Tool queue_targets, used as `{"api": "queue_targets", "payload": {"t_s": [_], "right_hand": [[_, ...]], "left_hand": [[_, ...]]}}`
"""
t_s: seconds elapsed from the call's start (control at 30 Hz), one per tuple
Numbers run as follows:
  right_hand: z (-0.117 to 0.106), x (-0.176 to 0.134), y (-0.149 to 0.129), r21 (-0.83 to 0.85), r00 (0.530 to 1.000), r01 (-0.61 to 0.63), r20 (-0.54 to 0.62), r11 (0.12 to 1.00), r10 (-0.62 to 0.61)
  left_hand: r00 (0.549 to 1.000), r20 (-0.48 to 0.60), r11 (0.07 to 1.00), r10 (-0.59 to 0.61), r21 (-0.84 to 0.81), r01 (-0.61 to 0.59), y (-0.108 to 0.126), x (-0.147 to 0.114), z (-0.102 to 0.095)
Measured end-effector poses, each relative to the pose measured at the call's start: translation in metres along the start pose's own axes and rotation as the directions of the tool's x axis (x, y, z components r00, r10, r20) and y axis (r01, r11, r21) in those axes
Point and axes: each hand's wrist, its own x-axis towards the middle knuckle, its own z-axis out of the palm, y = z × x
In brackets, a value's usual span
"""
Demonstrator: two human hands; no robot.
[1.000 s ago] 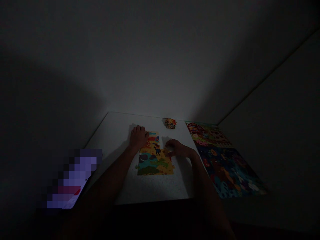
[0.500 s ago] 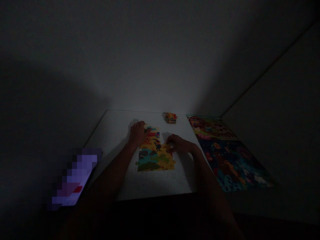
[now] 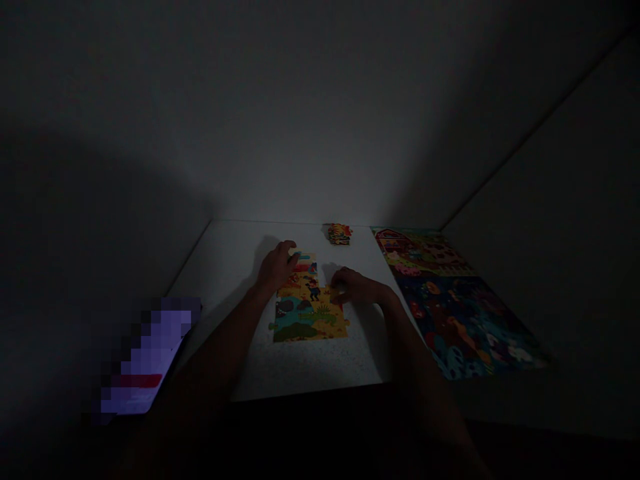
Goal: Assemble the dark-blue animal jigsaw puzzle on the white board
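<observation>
A partly assembled jigsaw puzzle (image 3: 313, 313) with yellow, green and blue pictures lies flat on the white table. At its upper left edge rests my left hand (image 3: 275, 268), thumb and forefinger apart, the thumb touching the top pieces. My right hand (image 3: 359, 288) is closed at the puzzle's right side. Its bent fingertips are on a puzzle piece there, mostly covered by the hand. Between the upper pieces and the right fingers, a notch shows bare white table. Dim light blurs the finger detail.
A small stack of puzzle pieces (image 3: 340, 234) sits near the back wall. Two larger colourful puzzles, a farm picture (image 3: 425, 253) and a dark blue animal picture (image 3: 465, 327), lie to the right. A lit, pixelated screen (image 3: 145, 367) stands at the left edge of the table (image 3: 320, 373).
My left forefinger has lifted and straightened a little along the puzzle's upper corner. The right hand has barely moved. The whole view has shifted slightly.
</observation>
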Motion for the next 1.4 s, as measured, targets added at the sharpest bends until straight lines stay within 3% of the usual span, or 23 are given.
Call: {"api": "queue_targets", "payload": {"t_s": [0.27,0.63,1.07,1.23,1.4], "right_hand": [[-0.001,-0.002,-0.005,0.043,0.999,-0.038,-0.004,0.998,0.038],[-0.001,-0.001,-0.004,0.317,0.998,-0.053,0.056,0.947,0.037],[-0.003,0.000,-0.009,0.655,0.997,-0.010,0.061,0.756,-0.040],[-0.002,0.002,-0.007,0.672,0.998,-0.020,0.055,0.740,-0.024],[-0.001,0.003,-0.008,0.624,0.997,0.028,0.036,0.781,-0.064]], "left_hand": [[0.999,0.032,0.999,-0.029,-0.024,0.029,0.002,-0.001,-0.002],[0.997,0.047,0.998,-0.060,-0.004,0.060,0.005,-0.002,-0.005],[0.996,-0.016,0.994,-0.082,-0.080,0.081,0.004,-0.001,-0.005],[0.996,-0.019,0.993,-0.088,-0.084,0.086,0.005,-0.001,-0.004],[0.997,-0.030,0.994,-0.077,-0.085,0.074,0.003,-0.002,-0.003]]}}
